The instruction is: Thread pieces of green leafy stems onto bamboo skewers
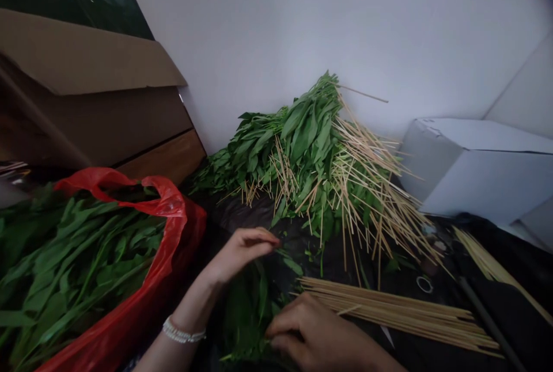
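Note:
My left hand (248, 248) reaches in from the lower left, a beaded bracelet (184, 333) on its wrist. Its fingers and thumb are pressed together beside some leaf tips; what they pinch, if anything, is too small to name. Lower down, my right hand (313, 329) is curled, fingertips closed at the edge of dark leafy greens (246, 320) lying between the two arms. Just beyond the right hand lies a bundle of thin bamboo sticks (397, 311). The undersides of the right hand's fingers are partly hidden.
A red plastic bag (175, 257) full of long-leaved greens (82, 257) stands at left. Against the wall is a pile of leaf bunches (311, 121) on sticks (380, 182). A cardboard box (103, 118), a white box (505, 170) and a ring (424, 284) are around.

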Motion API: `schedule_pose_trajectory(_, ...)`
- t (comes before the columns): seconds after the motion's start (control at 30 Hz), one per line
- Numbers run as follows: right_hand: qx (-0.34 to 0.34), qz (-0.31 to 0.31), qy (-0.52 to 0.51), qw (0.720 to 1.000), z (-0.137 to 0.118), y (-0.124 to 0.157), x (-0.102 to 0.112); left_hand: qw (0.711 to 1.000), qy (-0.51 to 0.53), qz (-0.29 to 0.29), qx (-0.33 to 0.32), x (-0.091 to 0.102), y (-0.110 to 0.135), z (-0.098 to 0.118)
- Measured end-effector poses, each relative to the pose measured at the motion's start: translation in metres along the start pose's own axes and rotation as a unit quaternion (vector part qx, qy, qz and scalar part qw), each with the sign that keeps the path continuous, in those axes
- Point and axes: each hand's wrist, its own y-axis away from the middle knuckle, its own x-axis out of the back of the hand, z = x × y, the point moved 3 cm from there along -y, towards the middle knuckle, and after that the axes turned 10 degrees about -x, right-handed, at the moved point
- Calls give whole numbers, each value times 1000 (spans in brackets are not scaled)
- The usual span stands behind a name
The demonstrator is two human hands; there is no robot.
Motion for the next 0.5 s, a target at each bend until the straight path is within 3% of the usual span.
schedule_pose_trajectory(0.1, -2, -3, 12, 1000, 2, 0, 0, 978, -108, -169, -64, -45, -21, 6)
schedule_pose_trajectory(0.23, -5, 22, 19, 1000, 5, 0, 4, 905, -288, -269, -162, -86, -39, -5)
schedule_pose_trajectory(0.3, -3, 27, 22, 999, 6, -1, 4, 866, -357, -296, -184, -95, -43, -16)
schedule_pose_trajectory(0.37, -5, 24, 26, 999, 7, -1, 4, 846, -392, -306, -192, -100, -46, -24)
schedule_pose_trajectory(0.43, -10, 23, 28, 999, 8, -1, 3, 855, -385, -289, -194, -100, -48, -24)
schedule_pose_trajectory(0.5, -12, 21, 27, 999, 9, -2, 3, 895, -324, -242, -189, -92, -50, -14)
